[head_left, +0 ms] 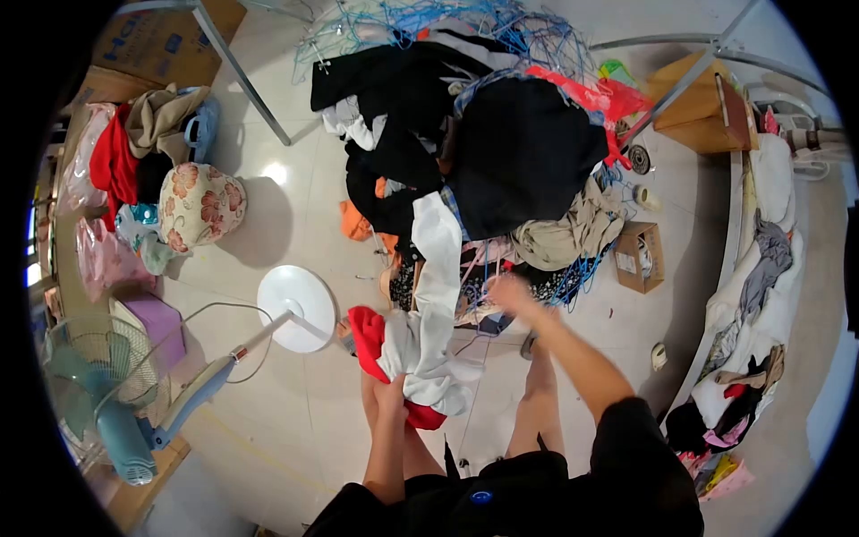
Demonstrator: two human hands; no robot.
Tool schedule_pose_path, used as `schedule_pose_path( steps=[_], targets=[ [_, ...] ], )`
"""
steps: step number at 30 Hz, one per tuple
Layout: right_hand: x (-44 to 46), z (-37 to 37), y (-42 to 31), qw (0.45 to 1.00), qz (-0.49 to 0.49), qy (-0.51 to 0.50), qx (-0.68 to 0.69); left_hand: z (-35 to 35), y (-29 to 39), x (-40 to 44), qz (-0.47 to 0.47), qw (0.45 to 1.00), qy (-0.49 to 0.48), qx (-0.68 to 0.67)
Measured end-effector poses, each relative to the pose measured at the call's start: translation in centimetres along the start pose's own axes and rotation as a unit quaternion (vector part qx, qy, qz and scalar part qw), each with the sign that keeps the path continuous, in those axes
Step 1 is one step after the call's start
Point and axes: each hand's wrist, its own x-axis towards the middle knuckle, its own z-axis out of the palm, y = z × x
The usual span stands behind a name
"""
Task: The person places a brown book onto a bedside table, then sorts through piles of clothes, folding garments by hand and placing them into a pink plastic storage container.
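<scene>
In the head view my left hand is closed on a red and white garment held over my lap. A long white part of it stretches up onto the clothes pile, and red cloth shows at both sides of my hand. My right hand is smeared by motion at the near edge of the pile, so its fingers cannot be made out. Close to it lie black patterned cloth and pale hangers. Black clothes and a beige garment lie further up the pile.
Many blue wire hangers lie behind the clothes. A fan with a white round base stands at left, near a floral stool. A small cardboard box sits right of the pile. Metal rack legs rise at the back.
</scene>
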Motion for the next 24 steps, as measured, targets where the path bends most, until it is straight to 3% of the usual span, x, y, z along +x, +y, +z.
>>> schedule_pose_path(
  steps=[1,2,3,4,5,6,8,10,15,17,18,19,20,21,22,23,24],
  targets=[
    [4.5,-3.1,1.6,0.986,0.019,0.164,0.031,-0.4,-1.0,0.6,0.002,1.0,0.008,-0.001],
    [10.2,-7.7,5.9,0.926,-0.143,0.342,-0.074,-0.8,-1.9,1.2,0.005,1.0,0.017,-0.002],
    [15.7,-12.1,10.0,0.782,-0.232,0.537,-0.214,-1.3,-2.8,1.8,0.007,1.0,0.027,-0.004],
    [17.9,-15.0,7.4,0.795,-0.201,0.572,0.002,-2.1,-3.5,2.4,0.013,1.0,0.015,0.007],
    [17.9,-15.6,4.5,0.809,-0.173,0.536,0.169,-2.3,-3.7,2.4,-0.001,1.0,0.012,-0.012],
    [17.7,-16.1,1.3,0.78,-0.14,0.509,0.337,-2.2,-3.2,2.3,-0.012,0.999,0.007,-0.032],
    [17.7,-16.3,-3.1,0.768,-0.065,0.443,0.458,-1.4,-1.6,2.0,-0.032,0.999,0.015,-0.041],
    [19.7,-18.6,-2.8,0.768,-0.067,0.343,0.536,-0.3,-0.2,1.3,-0.055,0.997,0.042,-0.018],
    [13.3,-12.0,-11.1,0.918,-0.065,0.345,0.183,0.7,1.0,0.7,-0.051,0.997,0.019,-0.049],
    [10.2,-7.6,-8.3,0.89,-0.276,0.359,-0.05,1.2,1.4,0.5,-0.039,0.996,-0.012,-0.077],
    [4.4,-4.7,-9.4,0.95,-0.155,0.25,-0.109,1.2,1.3,0.7,-0.026,0.994,-0.036,-0.097],
    [-1.7,-1.3,-11.5,0.967,-0.097,0.171,-0.161,1.2,1.1,0.9,-0.013,0.991,-0.06,-0.116],
    [-3.7,2.2,-8.2,0.958,-0.12,0.141,-0.217,1.1,0.6,1.5,-0.009,0.991,-0.07,-0.111],
    [-5.7,5.3,-5.1,0.95,-0.1,0.03,-0.294,1.2,0.4,1.4,-0.023,0.99,-0.071,-0.115],
    [-9.6,7.7,-6.1,0.953,-0.078,-0.028,-0.293,1.4,0.2,1.3,-0.037,0.99,-0.072,-0.119],
    [-9.8,11.4,0.6,0.949,-0.145,-0.058,-0.273,1.7,-0.1,1.2,-0.05,0.989,-0.073,-0.123],
    [-12.3,13.2,0.2,0.949,-0.092,-0.095,-0.285,1.7,-0.7,1.3,-0.055,0.993,-0.076,-0.077]
  ],
)
